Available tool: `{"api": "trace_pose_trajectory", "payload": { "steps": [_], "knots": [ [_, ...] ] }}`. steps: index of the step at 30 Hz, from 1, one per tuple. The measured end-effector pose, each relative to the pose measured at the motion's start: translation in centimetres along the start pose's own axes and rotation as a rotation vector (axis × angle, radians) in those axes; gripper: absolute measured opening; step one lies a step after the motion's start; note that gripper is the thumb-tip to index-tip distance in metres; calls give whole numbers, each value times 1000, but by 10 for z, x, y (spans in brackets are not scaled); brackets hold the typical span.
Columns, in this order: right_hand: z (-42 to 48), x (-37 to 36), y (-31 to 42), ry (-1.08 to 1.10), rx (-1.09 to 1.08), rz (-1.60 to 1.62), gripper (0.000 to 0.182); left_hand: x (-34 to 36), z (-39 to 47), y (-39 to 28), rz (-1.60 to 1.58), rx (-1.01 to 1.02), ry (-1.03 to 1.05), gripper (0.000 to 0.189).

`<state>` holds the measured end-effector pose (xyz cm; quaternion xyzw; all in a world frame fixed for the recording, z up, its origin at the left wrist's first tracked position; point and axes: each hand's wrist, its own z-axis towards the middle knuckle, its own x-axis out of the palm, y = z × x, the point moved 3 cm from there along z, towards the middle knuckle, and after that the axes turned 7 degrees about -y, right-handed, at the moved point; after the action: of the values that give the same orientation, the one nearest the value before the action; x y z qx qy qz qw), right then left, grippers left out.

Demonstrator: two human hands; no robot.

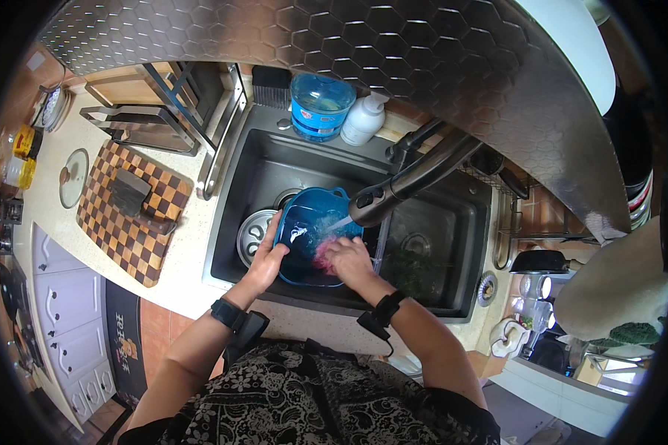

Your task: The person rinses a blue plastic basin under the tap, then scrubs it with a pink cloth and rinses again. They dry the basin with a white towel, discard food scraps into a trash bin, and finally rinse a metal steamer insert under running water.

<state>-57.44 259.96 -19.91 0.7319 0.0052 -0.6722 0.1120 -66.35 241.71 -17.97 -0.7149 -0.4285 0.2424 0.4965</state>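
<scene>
My left hand [268, 260] grips the left rim of a blue plastic basin [306, 203] in the left bowl of a dark double sink [278, 158]. Inside the basin, my right hand [352, 259] holds a pink scrubber [325, 256], its fingers curled over it. Water runs from the black faucet head [370, 204] into the basin, and its surface is stirred up there. Left of the basin lies a round metal drain cover or insert [251, 233] with curved slots, partly hidden by my left hand and the basin.
Leafy greens [414, 272] lie in the right sink bowl. A checkered wooden cutting board [164, 250] with a cleaver [131, 194] on it sits left. Behind the sink stand a blue-labelled bottle [319, 114] and a white pump bottle [362, 121]. A hexagon-patterned metal hood [334, 33] overhangs the top.
</scene>
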Motion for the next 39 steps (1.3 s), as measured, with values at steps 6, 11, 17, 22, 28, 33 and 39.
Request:
{"api": "trace_pose_trajectory", "payload": {
  "steps": [6, 11, 17, 22, 28, 33, 39],
  "knots": [
    [32, -7, -46, -210, -16, 349, 9, 2, -14, 8, -132, -480, 22, 67],
    [59, -51, -15, -365, -474, 8, 14, 10, -18, 14, -143, -603, 96, 33],
    [48, -17, -44, 36, 309, 773, 20, 2, -9, 26, -99, -514, 67, 49],
    [9, 38, -46, -25, 245, 94, 32, 10, 1, 11, -139, -157, 95, 69],
    [33, 26, -4, -138, 448, 518, 44, 31, -5, 47, -188, -228, 37, 61],
    [39, 19, 34, -278, 515, 825, 29, 35, -5, 41, -152, -164, 35, 65],
    [21, -6, 61, 125, 308, 1210, 16, 20, 6, 28, -236, -150, -52, 62]
  ]
}}
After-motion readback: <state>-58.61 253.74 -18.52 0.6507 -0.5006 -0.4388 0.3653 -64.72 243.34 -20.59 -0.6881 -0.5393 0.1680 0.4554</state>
